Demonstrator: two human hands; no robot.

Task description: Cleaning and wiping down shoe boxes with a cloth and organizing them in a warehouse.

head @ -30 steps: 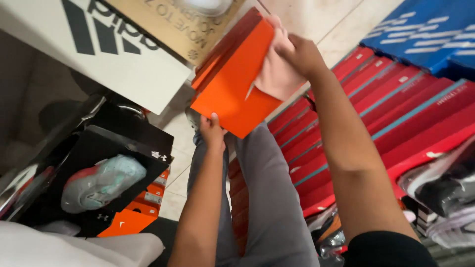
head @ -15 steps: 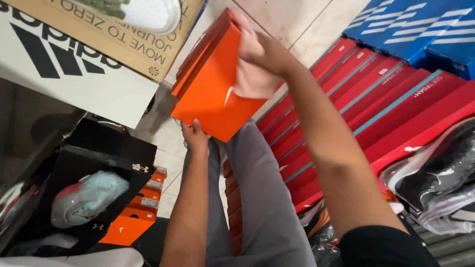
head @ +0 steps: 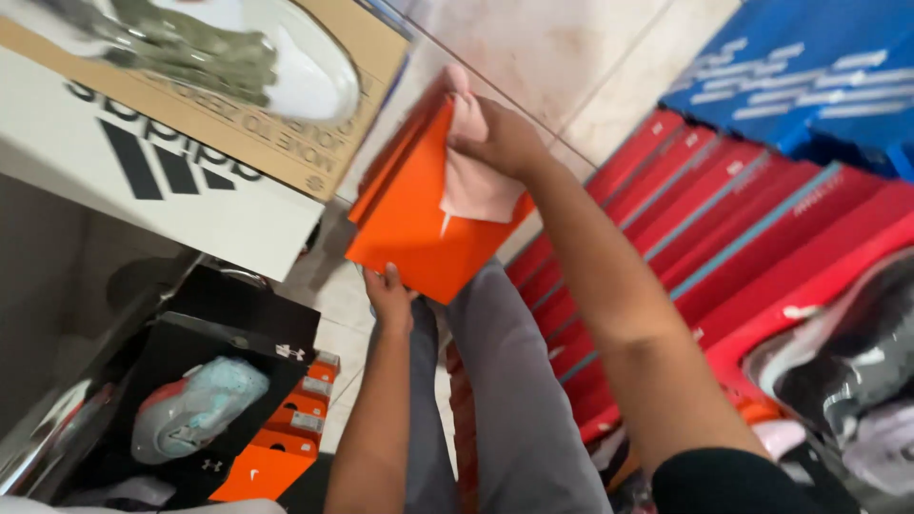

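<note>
single head-worn view, looked steeply down over the wearer's own forearms and lap, close in. tiled floor (head: 571,57) at top of frame, rows of red boxes (head: 743,219) to the right, open black box (head: 190,381) lower left.

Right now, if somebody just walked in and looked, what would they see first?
Probably the bright orange shoebox in the middle, held up by the left hand underneath while the right hand presses a pink cloth against it. To the right lie rows of red boxes with blue boxes above them. At the lower left, an open black box shows a wrapped shoe.
</note>
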